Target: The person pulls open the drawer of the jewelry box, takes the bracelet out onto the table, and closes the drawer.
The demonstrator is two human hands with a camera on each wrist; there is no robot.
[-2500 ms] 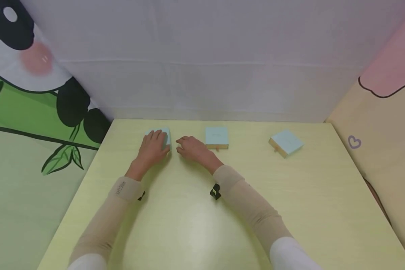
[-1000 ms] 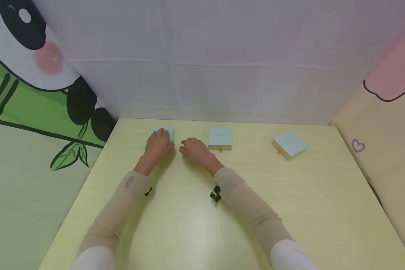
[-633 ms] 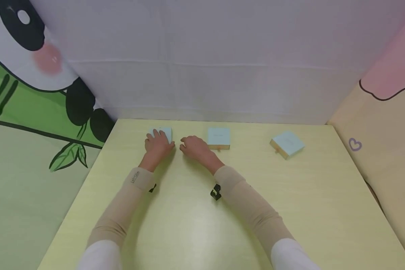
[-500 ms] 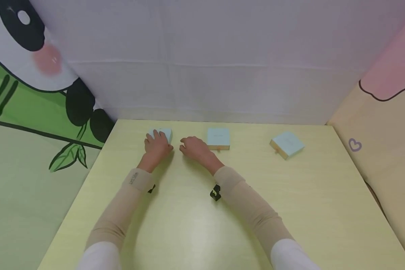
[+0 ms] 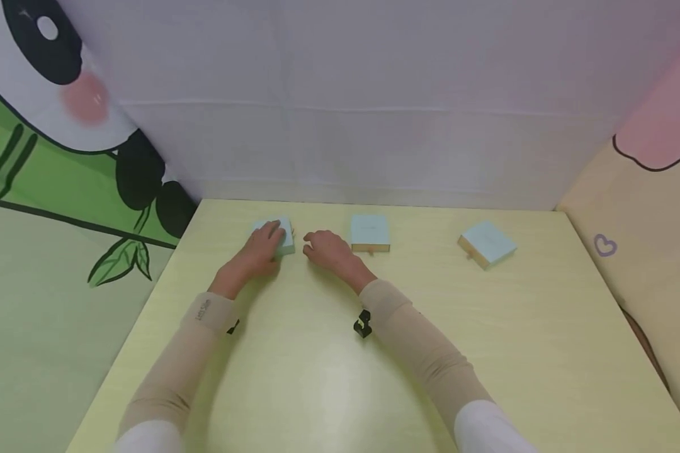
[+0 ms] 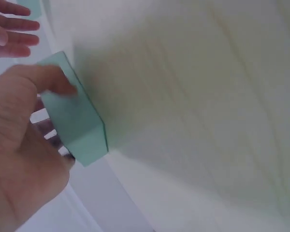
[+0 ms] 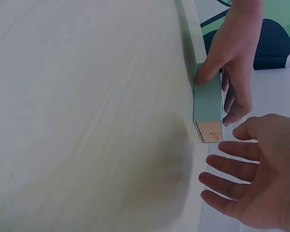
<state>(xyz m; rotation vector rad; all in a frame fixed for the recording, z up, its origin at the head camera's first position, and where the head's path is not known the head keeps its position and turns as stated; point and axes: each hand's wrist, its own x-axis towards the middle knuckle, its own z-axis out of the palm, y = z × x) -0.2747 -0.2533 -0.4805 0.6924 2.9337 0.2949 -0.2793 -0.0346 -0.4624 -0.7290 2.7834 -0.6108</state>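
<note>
At the back left of the table lies a small light-blue drawer box (image 5: pixel 288 243), its little pull tab facing right. My left hand (image 5: pixel 259 253) covers much of its top and grips it. In the left wrist view the thumb lies along one side of the box (image 6: pixel 82 123), fingers on the other side. The right wrist view shows the tan drawer end (image 7: pixel 211 132) turned toward my right hand (image 7: pixel 273 179). That hand, with fingers loosely bent and nothing in them, rests just right of the box, apart from it.
A second light-blue box (image 5: pixel 370 230) sits right of my right hand, its tan front and tab facing me. Farther right, a third box (image 5: pixel 487 243) lies at an angle. A pale wall (image 5: pixel 351 151) rises behind the table (image 5: pixel 328 365).
The left box has turned so its tab now shows on the right. My left hand has shifted, its thumb moving from the box's right edge to the near side. My right hand stays put.
</note>
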